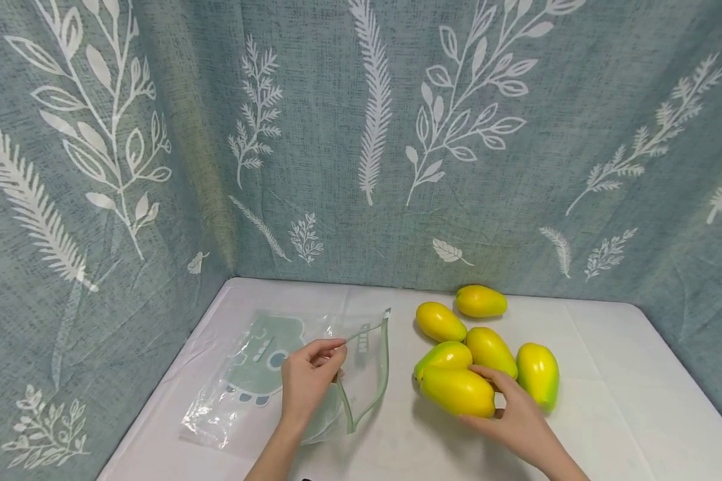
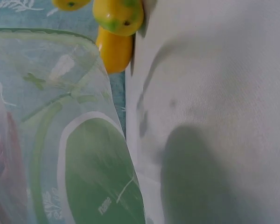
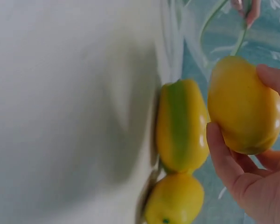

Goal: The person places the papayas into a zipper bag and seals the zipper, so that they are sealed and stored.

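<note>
My left hand (image 1: 313,377) pinches the rim of a clear plastic bag (image 1: 259,364) with a green cartoon print. The bag's green-edged mouth (image 1: 386,364) gapes toward the right; the left wrist view shows the bag's printed side (image 2: 98,168) but not the pinching fingers. Just right of the mouth, my right hand (image 1: 520,421) grips a yellow mango (image 1: 457,392) between thumb and fingers. In the right wrist view this mango (image 3: 245,105) is held off the table. Behind it, a green-and-yellow mango (image 1: 448,354) is partly hidden.
Several more mangoes lie behind and to the right, among them one at the back (image 1: 481,301) and one at the far right (image 1: 538,376). A white cloth covers the table (image 1: 614,401). A blue-green leaf-patterned curtain (image 1: 325,147) hangs around its back and sides.
</note>
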Tool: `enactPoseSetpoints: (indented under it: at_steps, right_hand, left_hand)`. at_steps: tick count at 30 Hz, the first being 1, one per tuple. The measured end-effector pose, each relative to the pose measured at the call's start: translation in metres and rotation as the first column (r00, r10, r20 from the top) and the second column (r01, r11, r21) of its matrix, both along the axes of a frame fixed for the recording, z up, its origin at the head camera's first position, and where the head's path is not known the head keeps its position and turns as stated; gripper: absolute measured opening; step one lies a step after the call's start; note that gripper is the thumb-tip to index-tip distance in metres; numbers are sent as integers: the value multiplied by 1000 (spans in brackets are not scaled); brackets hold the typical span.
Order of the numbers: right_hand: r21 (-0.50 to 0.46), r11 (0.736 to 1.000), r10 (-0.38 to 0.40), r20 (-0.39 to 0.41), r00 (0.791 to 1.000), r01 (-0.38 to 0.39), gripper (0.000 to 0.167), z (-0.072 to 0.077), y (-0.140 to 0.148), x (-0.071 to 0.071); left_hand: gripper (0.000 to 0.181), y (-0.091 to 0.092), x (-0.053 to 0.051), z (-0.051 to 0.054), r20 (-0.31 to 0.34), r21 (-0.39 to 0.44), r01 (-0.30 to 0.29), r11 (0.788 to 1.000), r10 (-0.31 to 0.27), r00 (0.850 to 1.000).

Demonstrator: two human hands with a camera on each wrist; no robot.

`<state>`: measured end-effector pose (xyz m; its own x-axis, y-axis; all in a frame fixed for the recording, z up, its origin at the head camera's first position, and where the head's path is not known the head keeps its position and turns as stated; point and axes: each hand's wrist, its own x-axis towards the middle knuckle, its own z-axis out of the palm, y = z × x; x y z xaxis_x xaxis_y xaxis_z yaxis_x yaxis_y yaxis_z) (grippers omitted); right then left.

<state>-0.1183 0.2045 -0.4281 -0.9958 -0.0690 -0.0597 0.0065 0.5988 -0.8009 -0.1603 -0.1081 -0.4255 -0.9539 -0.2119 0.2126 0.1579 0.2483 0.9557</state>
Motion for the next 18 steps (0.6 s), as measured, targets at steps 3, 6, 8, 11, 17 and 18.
enactPoseSetpoints:
  at_steps: [3, 6, 8, 11, 17, 18]
  right_hand:
    - [-33, 999, 19, -18, 1000, -20, 76, 3, -8, -5]
    - [-47, 998, 30, -33, 999, -31, 74, 5, -14, -9]
    - [-50, 998, 29, -34, 999, -30, 74, 6, -18, -11]
    - [-59, 998, 32, -35, 999, -34, 73, 6, -23, -13]
    - [-101, 992, 65, -47, 997, -69, 71, 5, -33, -19]
    - [-104, 992, 68, -49, 996, -73, 71, 5, -35, -20]
  left_hand:
    - [7, 0, 0, 0, -5, 7, 7, 1000, -7, 1000]
    - [8, 0, -1, 1, -6, 12, 7, 1000, -7, 1000]
    - [8, 0, -1, 1, -5, 18, 6, 1000, -6, 1000]
    - [8, 0, -1, 1, -3, 21, 1, 1000, -1, 1000]
    - [7, 0, 1, 1, -7, 34, -3, 999, 3, 1000]
    - [7, 0, 2, 2, -7, 39, -2, 999, 2, 1000]
